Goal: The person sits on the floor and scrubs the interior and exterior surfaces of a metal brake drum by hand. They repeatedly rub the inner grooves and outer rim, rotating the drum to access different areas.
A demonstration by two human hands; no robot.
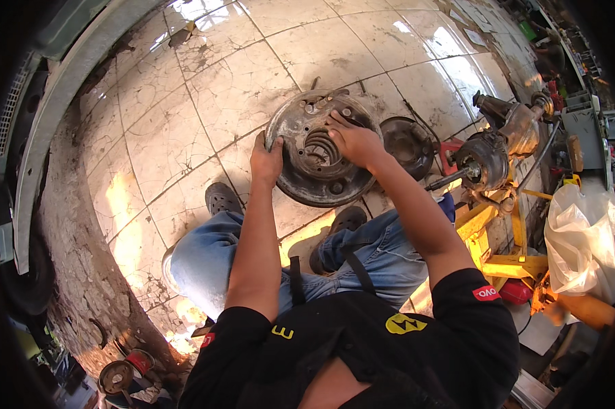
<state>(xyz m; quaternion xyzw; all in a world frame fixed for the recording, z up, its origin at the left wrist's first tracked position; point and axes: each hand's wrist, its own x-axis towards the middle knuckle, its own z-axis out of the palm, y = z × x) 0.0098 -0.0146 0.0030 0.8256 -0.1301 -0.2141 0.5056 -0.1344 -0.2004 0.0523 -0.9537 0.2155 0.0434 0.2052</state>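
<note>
A round, grimy brake backing plate [297, 174] with bolt holes and a large centre opening is in front of me, tilted above the tiled floor. Through its opening a coil spring [319, 146] shows. My left hand [267, 160] is closed on the plate's left rim, thumb on the upper face and fingers hidden beneath. On the upper right of the face rests my right hand [354, 140], its fingers stretched out toward the bolts [312, 108]. Whether a small part lies under those fingers I cannot tell.
Right of the plate, a second dark round part [408, 146] lies on the floor. Farther right, a greasy axle assembly [512, 140] stands by a yellow metal stand [481, 235]. A whitish plastic bag [580, 238] hangs nearby. A worn ledge [82, 266] runs along the left.
</note>
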